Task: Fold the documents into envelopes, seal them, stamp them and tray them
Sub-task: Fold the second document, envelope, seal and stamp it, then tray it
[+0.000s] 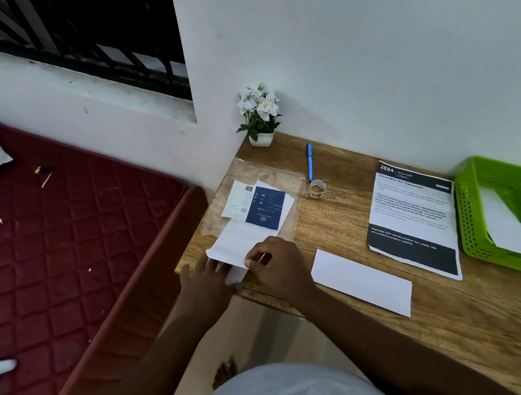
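Note:
Both my hands meet at the near left corner of the wooden table [448, 321]. My left hand [202, 282] and my right hand [274, 264] pinch the near end of a white envelope [237, 241] that lies partly inside a clear plastic sleeve [283, 176]. On that sleeve rests a dark blue stamp sheet [267, 212] over white paper. A folded white sheet [362, 282] lies to the right of my hands. Further right is a printed document [412, 216]. The green tray [469, 223] at the right edge holds white paper.
A roll of clear tape [317, 188] and a blue pen [310, 162] lie mid-table. A small white flower pot [258, 116] stands in the far corner against the wall. A red mattress [52, 251] borders the table on the left.

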